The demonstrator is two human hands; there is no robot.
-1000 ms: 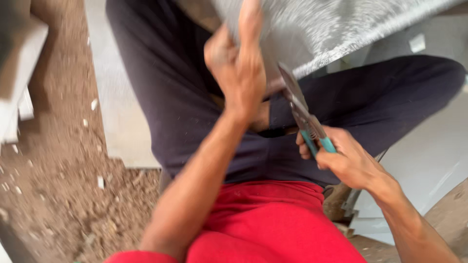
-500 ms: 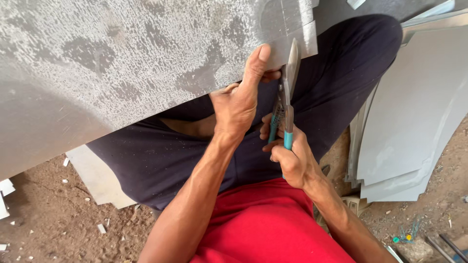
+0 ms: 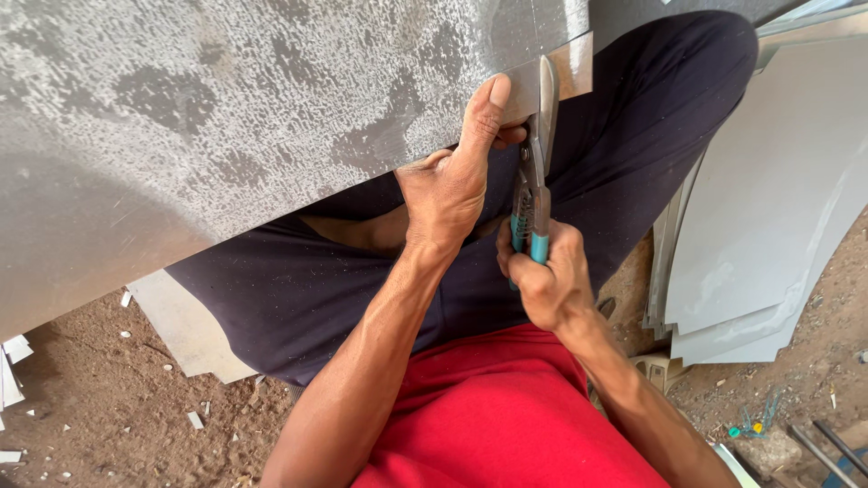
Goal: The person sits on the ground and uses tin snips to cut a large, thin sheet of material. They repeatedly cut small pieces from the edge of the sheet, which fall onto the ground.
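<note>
Grey sheet metal (image 3: 226, 117), mottled and dull, lies across my lap and fills the upper left of my view. Its lower edge runs from the left up to a small cut tab (image 3: 571, 70) at the top.

My left hand (image 3: 448, 194) grips that edge just left of the cut. The thumb lies flat on top of the sheet, pointing up, and my other fingers (image 3: 511, 136) curl under it, so the sheet is pinched between them.

My right hand (image 3: 547, 285) is wrapped tight around the teal handles of the snips (image 3: 533, 194), fingers pressed together around both grips. The blades point up and away from me and meet the sheet right beside my left thumb, at the base of the tab. I cannot tell how far apart the blades stand.

I sit cross-legged in dark trousers (image 3: 298, 298) and a red shirt (image 3: 506, 416) on a dirt floor (image 3: 90, 398). Small pale scraps (image 3: 194, 419) are scattered on the dirt at my left, and a flat offcut (image 3: 185, 330) sticks out from under my leg. At my right, a stack of curved grey sheets (image 3: 768, 208) leans near my knee. Some thin rods (image 3: 827, 443) lie in the lower right corner.
</note>
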